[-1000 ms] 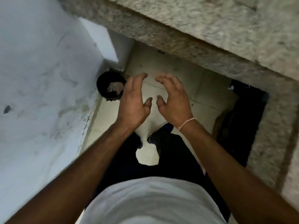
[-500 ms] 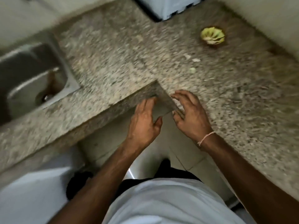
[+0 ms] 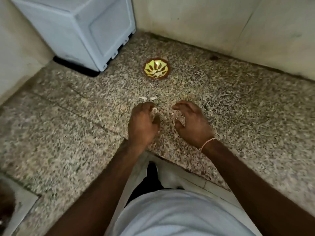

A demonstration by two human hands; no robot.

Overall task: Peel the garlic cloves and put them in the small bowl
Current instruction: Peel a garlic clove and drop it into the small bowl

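Note:
A small bowl (image 3: pixel 156 69) with a yellow-green pattern and a brown rim stands on the speckled granite counter (image 3: pixel 238 106); pale pieces lie inside it. Two garlic cloves (image 3: pixel 142 98) (image 3: pixel 153 98) lie between the bowl and my hands. A third clove (image 3: pixel 154 109) rests at the fingertips of my left hand (image 3: pixel 143 125), whose fingers curl down toward the counter. My right hand (image 3: pixel 190 121) hovers beside it, fingers apart and curved, over small pale scraps (image 3: pixel 175 114). Neither hand visibly grips anything.
A white appliance (image 3: pixel 81 31) stands at the back left of the counter. Tiled walls (image 3: pixel 221 23) close the corner behind the bowl. The counter edge (image 3: pixel 170 159) runs just below my wrists, with the floor beneath.
The view swung up from the floor and bin to the counter corner. Both hands moved forward over the counter, and now hover by the loose cloves in front of the bowl.

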